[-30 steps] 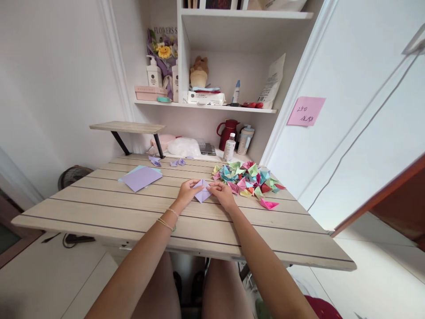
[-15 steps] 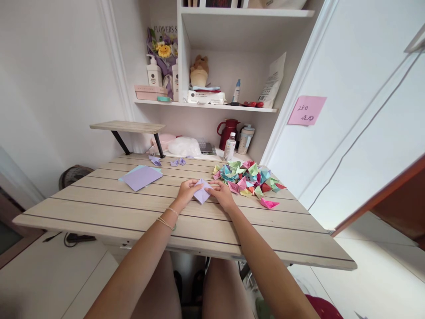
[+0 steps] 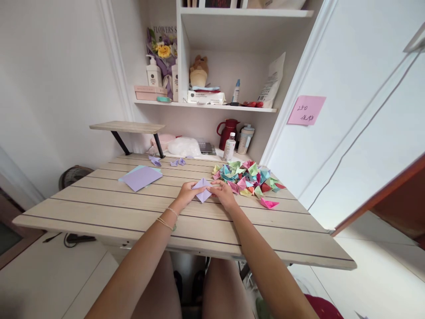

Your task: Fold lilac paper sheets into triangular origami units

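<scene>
A small purple folded paper point(image 3: 202, 195), diamond-shaped with creases along its middle, is held between both hands over the desk. My left hand point(image 3: 187, 193) pinches its left corner, thumb on top. At the right corner, my right hand point(image 3: 223, 194) grips it the same way, its thumb lying on the paper; the fingers beneath are hidden. Beyond my right hand lies a heap of colourful folded paper boats point(image 3: 245, 177), and one pink paper boat point(image 3: 269, 203) sits apart in front of it.
Purple and light-blue paper sheets point(image 3: 142, 178) lie on the desk point(image 3: 109, 208) at left. Several small purple folded pieces point(image 3: 178, 162) rest farther back. At the rear stand a plastic bottle point(image 3: 229, 147), a red jug point(image 3: 228, 134) and a tumbler point(image 3: 245, 139). A raised wooden stand point(image 3: 128, 126) occupies the back left.
Both thumbs have shifted slightly outward and down on the purple paper, showing more of its upper face. The paper stays in nearly the same place; the other things have not moved.
</scene>
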Tool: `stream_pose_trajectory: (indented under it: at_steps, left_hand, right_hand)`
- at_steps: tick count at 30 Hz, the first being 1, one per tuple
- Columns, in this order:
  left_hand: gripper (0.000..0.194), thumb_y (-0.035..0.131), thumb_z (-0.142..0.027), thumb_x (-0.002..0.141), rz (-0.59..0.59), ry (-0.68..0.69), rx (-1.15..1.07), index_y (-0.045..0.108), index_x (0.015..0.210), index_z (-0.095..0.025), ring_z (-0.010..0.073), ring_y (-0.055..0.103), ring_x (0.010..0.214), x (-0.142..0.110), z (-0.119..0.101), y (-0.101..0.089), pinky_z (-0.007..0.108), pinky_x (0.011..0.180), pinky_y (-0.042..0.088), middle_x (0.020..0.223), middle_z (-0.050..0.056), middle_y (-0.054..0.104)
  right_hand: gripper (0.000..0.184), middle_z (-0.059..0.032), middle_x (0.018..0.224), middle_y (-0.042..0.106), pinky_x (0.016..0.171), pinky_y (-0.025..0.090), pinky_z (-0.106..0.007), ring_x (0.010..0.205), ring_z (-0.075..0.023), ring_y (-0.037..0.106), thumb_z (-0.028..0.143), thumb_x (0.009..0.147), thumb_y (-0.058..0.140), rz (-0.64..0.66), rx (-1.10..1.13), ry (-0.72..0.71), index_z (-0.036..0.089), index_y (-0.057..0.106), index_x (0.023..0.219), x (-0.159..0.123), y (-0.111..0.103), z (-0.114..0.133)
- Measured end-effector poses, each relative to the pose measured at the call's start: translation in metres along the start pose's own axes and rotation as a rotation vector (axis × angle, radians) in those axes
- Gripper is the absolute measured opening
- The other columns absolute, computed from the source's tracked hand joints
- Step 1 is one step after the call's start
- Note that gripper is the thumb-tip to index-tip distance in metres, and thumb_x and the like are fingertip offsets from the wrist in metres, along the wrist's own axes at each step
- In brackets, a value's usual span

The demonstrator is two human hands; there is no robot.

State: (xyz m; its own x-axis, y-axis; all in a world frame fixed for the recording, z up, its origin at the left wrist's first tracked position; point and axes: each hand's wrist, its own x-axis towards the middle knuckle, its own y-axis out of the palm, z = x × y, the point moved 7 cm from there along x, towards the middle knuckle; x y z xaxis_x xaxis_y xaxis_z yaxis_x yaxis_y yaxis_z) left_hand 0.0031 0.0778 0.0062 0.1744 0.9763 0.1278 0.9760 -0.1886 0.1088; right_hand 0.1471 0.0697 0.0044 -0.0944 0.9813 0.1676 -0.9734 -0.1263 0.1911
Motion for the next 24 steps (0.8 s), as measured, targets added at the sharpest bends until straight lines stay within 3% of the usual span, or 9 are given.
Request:
stream_pose_trajectory:
  at_steps: [9,14,20,24]
  left_hand:
    - [0.033,0.076,-0.028,0.051,0.021,-0.084,-0.012,0.068,0.078,-0.011,0.0175,0.062,0.061,0.001,0.005,0.002,0.025,0.056,0.045,0.070,0.006,0.068]
    - [0.022,0.076,-0.027,0.052,0.013,-0.113,-0.009,0.067,0.066,-0.012,0.0139,0.058,0.051,0.002,0.004,-0.001,0.023,0.050,0.042,0.058,0.003,0.065]
    - [0.027,0.074,-0.030,0.056,0.085,-0.173,-0.042,0.067,0.073,-0.012,0.0174,0.063,0.060,-0.002,0.003,0.002,0.029,0.060,0.049,0.068,0.008,0.069]
    - [0.024,0.076,-0.027,0.053,0.111,-0.204,-0.030,0.066,0.065,-0.009,0.0175,0.063,0.054,-0.003,0.007,0.006,0.029,0.056,0.051,0.060,0.009,0.067]
  right_hand:
    - [0.039,-0.0020,0.065,0.065,0.066,0.055,-0.035,0.067,-0.0187,0.065,0.033,0.063,0.071,0.116,0.053,0.071,0.019,0.056,0.095,-0.005,0.003,0.005]
    - [0.038,-0.0038,0.064,0.066,0.064,0.055,-0.038,0.062,-0.0200,0.065,0.029,0.060,0.073,0.175,0.016,0.123,0.017,0.059,0.093,-0.013,0.004,0.004]
    - [0.046,-0.0005,0.061,0.064,0.060,0.052,-0.033,0.061,-0.0171,0.063,0.033,0.059,0.073,-0.010,0.003,0.036,0.018,0.058,0.100,-0.005,-0.010,0.014]
    - [0.049,-0.0041,0.069,0.067,0.060,0.051,-0.032,0.067,-0.0195,0.063,0.039,0.058,0.072,-0.134,0.002,-0.032,0.017,0.058,0.099,-0.003,-0.019,0.021]
